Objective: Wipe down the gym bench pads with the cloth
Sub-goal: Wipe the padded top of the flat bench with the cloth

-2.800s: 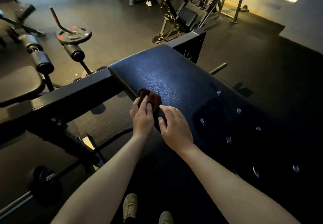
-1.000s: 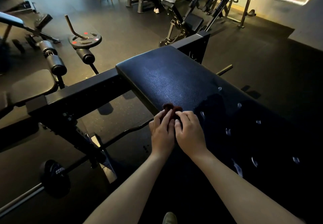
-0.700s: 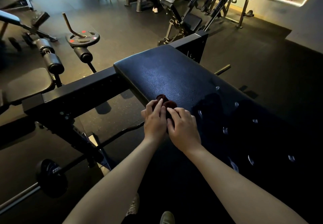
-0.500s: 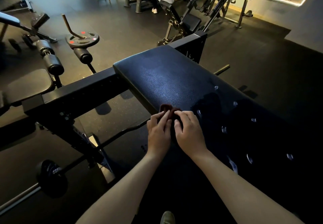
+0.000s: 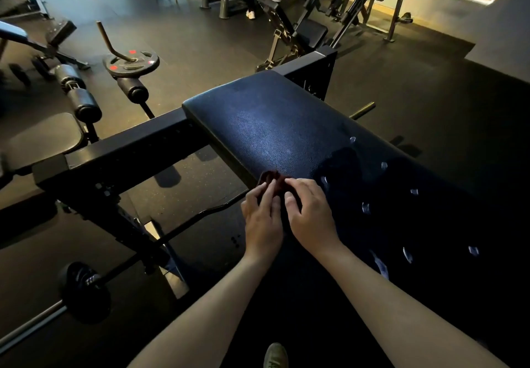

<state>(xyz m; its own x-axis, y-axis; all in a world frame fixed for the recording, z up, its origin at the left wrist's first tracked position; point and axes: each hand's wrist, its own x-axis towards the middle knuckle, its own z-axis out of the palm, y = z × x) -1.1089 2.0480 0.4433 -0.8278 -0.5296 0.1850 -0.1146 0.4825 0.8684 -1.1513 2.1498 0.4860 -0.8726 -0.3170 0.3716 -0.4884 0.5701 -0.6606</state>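
two hands meet on a small dark red cloth (image 5: 271, 178) at the near left edge of the bench pad (image 5: 272, 126). the left hand (image 5: 262, 218) presses it with fairly straight fingers; the right hand (image 5: 311, 214) curls its fingers over it. a weight plate (image 5: 131, 63) lies beyond the pad's far left corner.

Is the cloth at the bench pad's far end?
No, the cloth lies at the near left edge of the bench pad, beneath the left hand and right hand.
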